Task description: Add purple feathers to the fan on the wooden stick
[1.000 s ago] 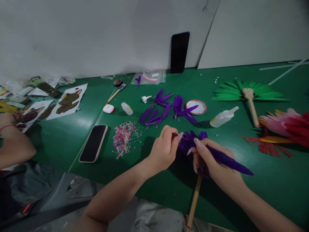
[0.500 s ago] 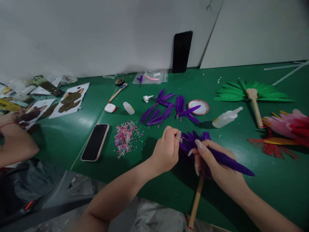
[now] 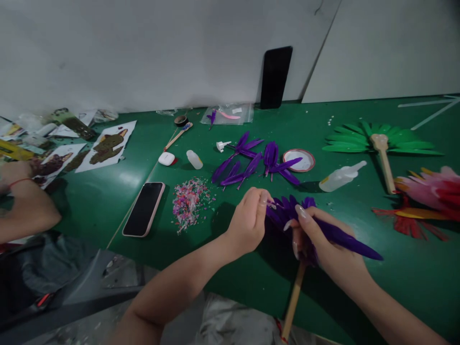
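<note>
In the head view, my right hand (image 3: pixel 328 239) is closed on a long purple feather (image 3: pixel 354 243), whose tip points out to the lower right. Behind those fingers lies a purple feather fan (image 3: pixel 283 206) with a wooden handle (image 3: pixel 294 302) running down past the table edge. My left hand (image 3: pixel 247 220) is pinched closed beside the fan's left side; a small pinkish bit shows at its fingertips, too small to name. Loose purple feathers (image 3: pixel 239 175) lie beyond my hands, some overlapping a white round lid (image 3: pixel 305 162). A glue bottle (image 3: pixel 338 178) stands to their right.
A phone (image 3: pixel 144 209) and a pile of coloured scraps (image 3: pixel 190 203) lie left. Another phone (image 3: pixel 276 77) leans on the wall. A green feather fan (image 3: pixel 383 143) and pink-red feathers (image 3: pixel 434 191) are right. Another person's arm (image 3: pixel 28 206) is at far left.
The view has shifted slightly, moving the table things a little to the right. My left fingers have turned slightly near the fan; the right hand keeps its hold on the feather.
</note>
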Motion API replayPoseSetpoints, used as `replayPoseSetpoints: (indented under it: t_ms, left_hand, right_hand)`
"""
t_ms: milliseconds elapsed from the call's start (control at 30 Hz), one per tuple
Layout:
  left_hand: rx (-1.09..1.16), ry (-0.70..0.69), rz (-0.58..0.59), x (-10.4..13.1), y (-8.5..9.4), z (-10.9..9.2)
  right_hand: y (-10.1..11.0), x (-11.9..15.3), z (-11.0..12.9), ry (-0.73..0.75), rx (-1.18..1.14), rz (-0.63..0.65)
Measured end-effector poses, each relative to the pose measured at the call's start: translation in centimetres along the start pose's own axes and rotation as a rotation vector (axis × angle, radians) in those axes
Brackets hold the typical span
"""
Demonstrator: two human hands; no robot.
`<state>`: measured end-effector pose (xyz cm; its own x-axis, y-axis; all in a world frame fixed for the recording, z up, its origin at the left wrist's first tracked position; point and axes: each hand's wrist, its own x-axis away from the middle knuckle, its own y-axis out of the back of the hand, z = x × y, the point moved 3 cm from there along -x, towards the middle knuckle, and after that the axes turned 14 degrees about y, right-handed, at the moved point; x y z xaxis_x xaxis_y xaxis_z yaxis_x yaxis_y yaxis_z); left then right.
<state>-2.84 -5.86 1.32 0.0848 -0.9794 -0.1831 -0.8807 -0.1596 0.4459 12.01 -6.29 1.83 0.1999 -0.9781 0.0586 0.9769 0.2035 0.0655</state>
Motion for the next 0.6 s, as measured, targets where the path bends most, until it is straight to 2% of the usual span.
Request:
replayPoseSetpoints:
  t_ms: [100, 300, 600]
  left_hand:
    - [-0.009, -0.01, -0.025, -0.12, 0.32, -0.21]
    - [-0.023, -0.002, 0.008, -0.25, 0.25, -0.16]
    - [-0.107, -0.027, 0.007, -0.19, 0.02, 0.2]
  right_hand:
    - [0.02, -0.04, 0.18, 0.02, 0.016, -0.015]
    - [0.03, -0.07, 0.4, 0.1, 0.038, -0.04]
    - [-0.17, 0.09, 0.43, 0.094, 0.021, -0.012]
